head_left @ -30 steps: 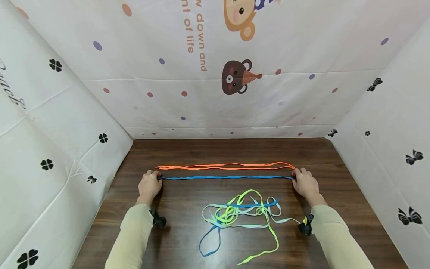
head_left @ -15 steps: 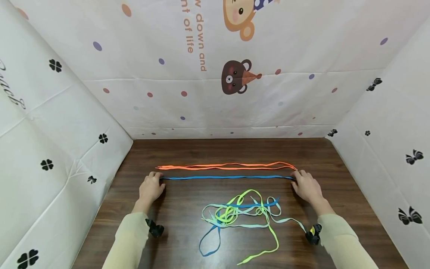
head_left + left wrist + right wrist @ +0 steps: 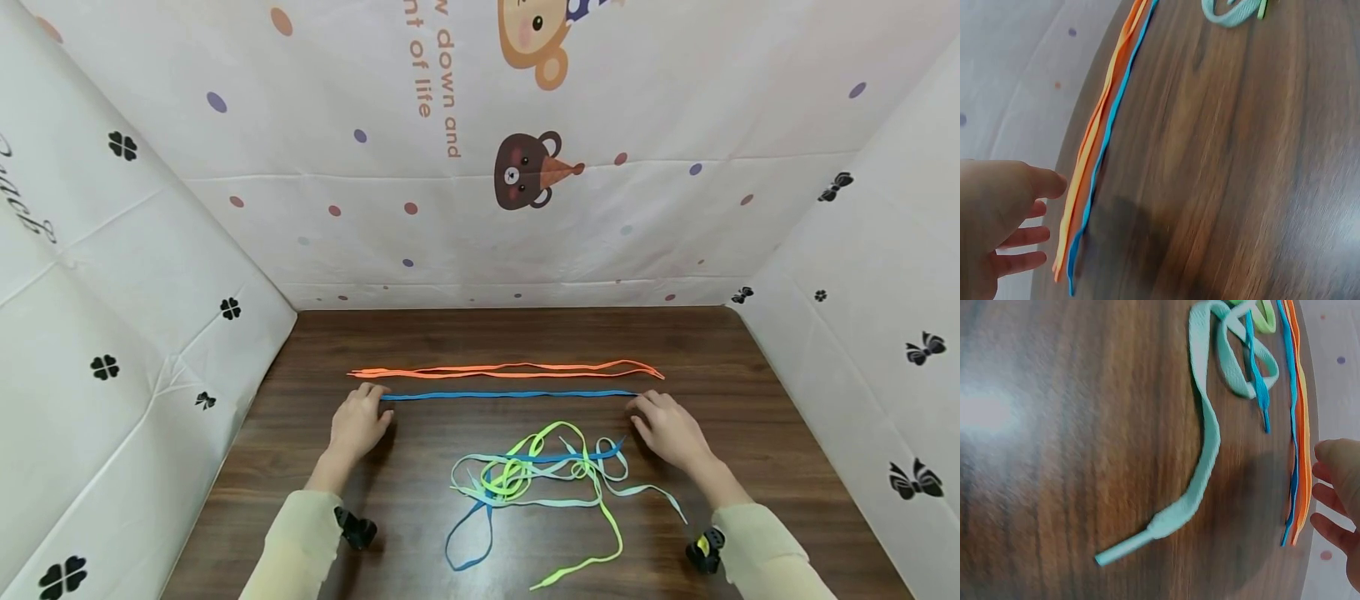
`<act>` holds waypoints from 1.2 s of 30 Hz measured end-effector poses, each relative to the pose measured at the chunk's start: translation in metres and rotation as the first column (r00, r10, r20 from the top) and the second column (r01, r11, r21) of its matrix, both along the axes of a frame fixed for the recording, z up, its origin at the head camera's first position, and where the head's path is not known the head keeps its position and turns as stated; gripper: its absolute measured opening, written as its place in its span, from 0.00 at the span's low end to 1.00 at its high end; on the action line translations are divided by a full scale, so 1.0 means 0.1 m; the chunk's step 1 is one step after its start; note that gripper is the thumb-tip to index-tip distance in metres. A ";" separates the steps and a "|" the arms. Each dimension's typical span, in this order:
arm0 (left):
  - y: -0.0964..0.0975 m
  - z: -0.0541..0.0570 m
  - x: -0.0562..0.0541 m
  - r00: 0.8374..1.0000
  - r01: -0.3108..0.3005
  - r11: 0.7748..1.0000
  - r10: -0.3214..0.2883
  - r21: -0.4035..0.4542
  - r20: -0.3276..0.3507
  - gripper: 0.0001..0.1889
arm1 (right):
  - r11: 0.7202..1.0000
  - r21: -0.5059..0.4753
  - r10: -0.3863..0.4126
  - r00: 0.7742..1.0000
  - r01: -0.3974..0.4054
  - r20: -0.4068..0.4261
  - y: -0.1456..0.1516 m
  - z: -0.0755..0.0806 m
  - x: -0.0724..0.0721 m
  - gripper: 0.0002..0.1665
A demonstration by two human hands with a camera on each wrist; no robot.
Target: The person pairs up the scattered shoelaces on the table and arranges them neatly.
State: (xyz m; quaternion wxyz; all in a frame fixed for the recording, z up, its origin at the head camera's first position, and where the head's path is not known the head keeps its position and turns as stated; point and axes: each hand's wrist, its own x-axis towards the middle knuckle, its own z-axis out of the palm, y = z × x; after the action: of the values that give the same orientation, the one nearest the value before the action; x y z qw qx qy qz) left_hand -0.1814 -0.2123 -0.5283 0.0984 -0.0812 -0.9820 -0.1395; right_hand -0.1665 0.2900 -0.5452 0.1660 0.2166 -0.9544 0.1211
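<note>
A blue shoelace (image 3: 495,395) lies stretched nearly straight across the table, just nearer than an orange shoelace (image 3: 480,373) laid out in parallel strands. Over its left end my left hand (image 3: 358,419) hovers with thumb and fingers apart, and nothing is between them in the left wrist view. At the other end my right hand (image 3: 669,429) is held the same way, fingers relaxed and holding nothing. Both tips of the blue lace show free in the wrist views. Closer to me sits a tangle of mint (image 3: 551,504), yellow-green (image 3: 613,533) and blue laces.
The brown wooden table (image 3: 405,500) is walled by printed white cloth (image 3: 360,183) at the back and on both sides. The mint lace's tip (image 3: 1124,547) reaches out toward my right wrist, which wears a small black camera (image 3: 705,550).
Both hands have let go of the blue lace's ends and moved inward. My right hand has also come away from the orange lace's end. The laces lie nearly as before.
</note>
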 end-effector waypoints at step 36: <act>0.90 0.02 0.27 0.936 0.326 0.945 -0.327 -0.026 -0.127 0.13 | 0.962 0.144 0.232 0.973 -0.232 0.017 -0.27 -0.17 0.28 0.14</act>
State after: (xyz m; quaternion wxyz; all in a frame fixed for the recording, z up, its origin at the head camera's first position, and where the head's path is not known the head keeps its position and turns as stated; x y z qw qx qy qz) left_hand -0.1543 -0.1224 -0.5265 0.1375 -0.2521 -0.9467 -0.1461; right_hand -0.1389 0.2630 -0.5626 0.1344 0.3383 -0.9288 0.0702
